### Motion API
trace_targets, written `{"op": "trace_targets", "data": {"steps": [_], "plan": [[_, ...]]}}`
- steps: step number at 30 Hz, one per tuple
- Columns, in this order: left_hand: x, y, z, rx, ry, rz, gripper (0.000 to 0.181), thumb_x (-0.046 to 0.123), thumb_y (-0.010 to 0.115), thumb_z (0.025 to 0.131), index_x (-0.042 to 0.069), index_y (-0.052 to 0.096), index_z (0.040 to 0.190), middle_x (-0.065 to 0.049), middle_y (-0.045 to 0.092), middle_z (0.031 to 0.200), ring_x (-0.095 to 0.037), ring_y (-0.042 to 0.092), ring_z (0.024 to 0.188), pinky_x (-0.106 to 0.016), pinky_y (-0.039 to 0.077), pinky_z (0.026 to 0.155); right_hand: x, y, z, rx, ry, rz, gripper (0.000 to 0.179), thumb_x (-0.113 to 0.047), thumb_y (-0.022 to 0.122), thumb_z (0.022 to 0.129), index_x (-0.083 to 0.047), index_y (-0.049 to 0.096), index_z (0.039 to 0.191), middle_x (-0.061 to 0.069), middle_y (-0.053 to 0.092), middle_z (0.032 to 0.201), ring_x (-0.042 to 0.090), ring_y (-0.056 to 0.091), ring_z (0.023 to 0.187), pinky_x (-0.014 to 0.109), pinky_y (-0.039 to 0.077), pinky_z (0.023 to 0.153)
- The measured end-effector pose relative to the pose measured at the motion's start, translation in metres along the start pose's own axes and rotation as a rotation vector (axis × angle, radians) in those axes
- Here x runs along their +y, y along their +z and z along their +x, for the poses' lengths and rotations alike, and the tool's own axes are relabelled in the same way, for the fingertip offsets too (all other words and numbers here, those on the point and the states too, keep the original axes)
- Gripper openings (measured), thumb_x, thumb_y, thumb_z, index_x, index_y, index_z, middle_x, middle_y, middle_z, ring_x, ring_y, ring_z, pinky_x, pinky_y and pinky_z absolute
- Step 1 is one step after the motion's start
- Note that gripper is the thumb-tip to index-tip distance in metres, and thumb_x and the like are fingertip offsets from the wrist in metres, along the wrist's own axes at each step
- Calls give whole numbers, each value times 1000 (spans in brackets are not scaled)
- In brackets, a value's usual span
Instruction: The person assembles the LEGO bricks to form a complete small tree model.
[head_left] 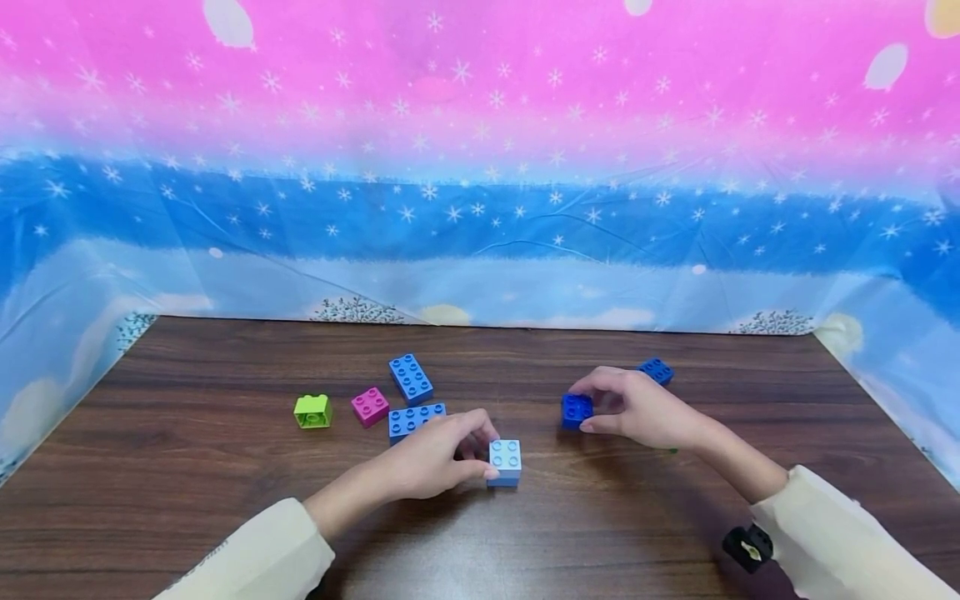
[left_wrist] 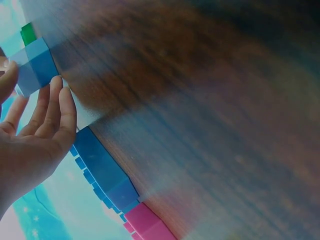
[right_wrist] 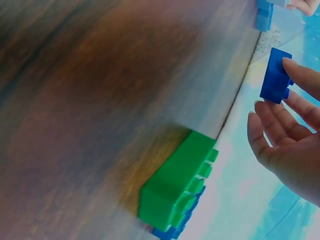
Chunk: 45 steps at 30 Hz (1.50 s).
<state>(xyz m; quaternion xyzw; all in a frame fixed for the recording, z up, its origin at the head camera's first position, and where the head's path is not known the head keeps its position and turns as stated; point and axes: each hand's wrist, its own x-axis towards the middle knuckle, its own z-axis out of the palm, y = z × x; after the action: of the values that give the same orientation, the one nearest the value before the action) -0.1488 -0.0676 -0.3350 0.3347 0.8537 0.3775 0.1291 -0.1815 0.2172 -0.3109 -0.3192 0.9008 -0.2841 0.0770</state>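
Head view: dark-blue brick (head_left: 576, 412) pinched at tip of right grip (head_left: 647, 407).

No words, numbers or brand names legible in any view. Left sleeve (head_left: 258, 550), toward tabletop's (head_left: 540, 546) left edge: faint dark marks (head_left: 204, 562), perhaps lettering, unreadable. Black wrist device (head_left: 738, 540) by right cuff, toward right edge: small pale-yellow emblem (head_left: 751, 552), too small to make out.
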Motion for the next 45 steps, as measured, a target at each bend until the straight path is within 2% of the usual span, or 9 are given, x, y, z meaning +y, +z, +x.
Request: {"op": "trace_targets", "data": {"steps": [15,20,33,39,45], "plan": [[0,-1,0,-5,-8,-13,19,18,64,86,11,54,101,0,62,93,-15,59,88,-28,48,75,-30,10,5,-92,-28,96,35,-16,67,84,-9,57,117,0,57,103,15,56,89,25,49,76],[0,-1,0,-8,-10,-12,18,19,64,87,11,54,100,0,62,94,-16,59,89,-29,48,75,-37,15,8,-98,-49,107,34,-17,67,84,-10,58,116,-2,57,105,15,54,88,25,49,77],[0,-1,0,-1,8,0,19,17,64,86,11,53,100,-1,62,93,-16,60,88,-31,48,75,-46,27,15,-101,-142,130,32,-16,68,83,-11,59,114,-4,56,106,12,55,89,26,49,75],[-2,-1,1,5,16,14,21,18,65,86,10,53,101,-4,63,94,-19,60,89,-31,49,76,-51,30,18,-117,-154,166,32,-15,67,84,-11,59,115,-4,56,107,12,55,91,27,50,77],[-2,0,1,5,13,7,20,17,65,85,11,53,99,-3,62,94,-17,60,87,-30,49,74,-54,33,21,-125,-183,185,31,-12,67,84,-7,59,114,1,57,107,13,56,91,24,49,76]]}}
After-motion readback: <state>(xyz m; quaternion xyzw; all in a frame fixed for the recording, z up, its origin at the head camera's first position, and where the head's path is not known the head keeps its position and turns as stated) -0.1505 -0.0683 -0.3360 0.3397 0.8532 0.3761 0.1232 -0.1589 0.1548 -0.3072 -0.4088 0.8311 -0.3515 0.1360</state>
